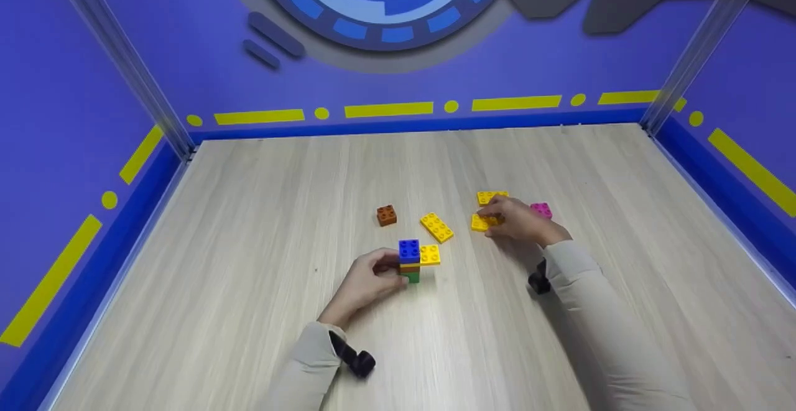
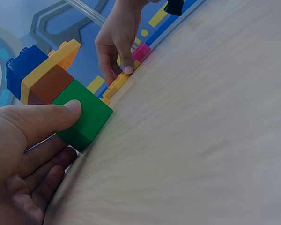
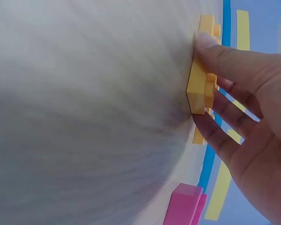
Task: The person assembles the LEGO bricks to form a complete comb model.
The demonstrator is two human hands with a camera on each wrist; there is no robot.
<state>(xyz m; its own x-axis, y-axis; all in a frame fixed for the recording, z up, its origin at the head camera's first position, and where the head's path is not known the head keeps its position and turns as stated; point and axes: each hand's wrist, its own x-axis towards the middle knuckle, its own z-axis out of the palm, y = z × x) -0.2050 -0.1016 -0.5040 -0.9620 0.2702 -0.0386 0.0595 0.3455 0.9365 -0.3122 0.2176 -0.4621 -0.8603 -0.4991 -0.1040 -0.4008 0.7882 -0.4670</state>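
The thumb and fingers of the right hand [image 1: 521, 218] are pinching a yellow plate [image 3: 196, 89] at the tabletop [image 1: 249, 243]. Over on the other side, the left hand [image 1: 365, 281] is gripping a stack [image 1: 409, 268] by its green brick [image 2: 86, 117], with brown, yellow and blue pieces sitting above, the yellow one jutting right. Around them, a pink brick [image 1: 541, 210], two loose plates [image 1: 436, 227] and a chestnut brick [image 1: 386, 215] are lying.

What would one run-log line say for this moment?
left grip: holds blue-topped brick stack | right grip: pinches flat yellow brick | loose nearby: brown brick, pink brick
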